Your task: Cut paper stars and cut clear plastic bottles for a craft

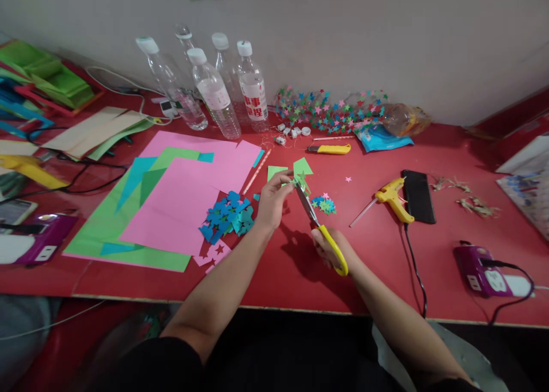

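My left hand point(274, 200) pinches a small piece of green paper point(301, 179) with a star shape showing in it. Yellow-handled scissors point(333, 249) are gripped in my right hand point(328, 248), their blades pointing up and left to the edge of that paper. Just beyond my fingers lie green paper squares point(303, 166). Between the hands and the glue gun sits a little heap of cut paper stars point(325, 204) in blue, green and pink. A pile of blue paper scraps point(227, 216) lies left of my left wrist, with pink offcuts point(214, 252) nearer the table edge.
Pink and green paper sheets point(171, 203) cover the left. Plastic bottles point(217, 98) stand by the wall, beside a star-covered bottle point(330, 111). A yellow cutter point(333, 149), a yellow glue gun point(392, 198), a black phone point(419, 196) and a purple power adapter point(480, 269) lie rightward.
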The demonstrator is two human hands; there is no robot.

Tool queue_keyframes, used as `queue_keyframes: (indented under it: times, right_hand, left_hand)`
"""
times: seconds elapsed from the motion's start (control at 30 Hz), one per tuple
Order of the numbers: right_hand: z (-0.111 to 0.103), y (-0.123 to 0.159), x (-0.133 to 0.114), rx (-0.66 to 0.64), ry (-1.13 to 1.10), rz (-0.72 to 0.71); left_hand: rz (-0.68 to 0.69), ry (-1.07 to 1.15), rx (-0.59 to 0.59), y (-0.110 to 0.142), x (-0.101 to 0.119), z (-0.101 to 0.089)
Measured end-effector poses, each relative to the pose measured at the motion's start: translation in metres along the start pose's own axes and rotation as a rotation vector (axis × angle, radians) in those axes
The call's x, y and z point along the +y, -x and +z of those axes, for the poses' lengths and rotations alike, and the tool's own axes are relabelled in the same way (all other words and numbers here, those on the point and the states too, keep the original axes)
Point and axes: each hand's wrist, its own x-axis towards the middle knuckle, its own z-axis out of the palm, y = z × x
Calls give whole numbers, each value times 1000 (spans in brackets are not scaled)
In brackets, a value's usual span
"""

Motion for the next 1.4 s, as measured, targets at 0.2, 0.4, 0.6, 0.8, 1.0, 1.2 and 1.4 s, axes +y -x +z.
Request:
queue_keyframes:
  times: [0.2, 0.4, 0.6, 0.8, 1.0, 1.2, 1.4]
  right_hand:
    - [0, -2, 2, -21, 4, 7]
    - [-2, 1, -5, -97, -76, -72]
    - [-15, 1, -12, 174, -84, -229]
    - [-27, -3, -14, 69, -193, -333]
    - [-21, 1, -18, 166, -102, -208]
    - [-20, 3, -21, 281, -54, -252]
    - [-19, 10, -30, 374, 56, -188]
  left_hand:
    - [-56, 137, -40, 1, 2, 2]
    - [-11, 125, -29, -2, 2, -4]
    - [-82, 50, -300, 4, 17, -1]
    - [-176, -112, -702, 21, 23, 12]
    - [-176, -151, -730, 26, 18, 19]
    - [-178, -126, -699, 28, 16, 22]
    - [-220, -68, -644, 31, 18, 25]
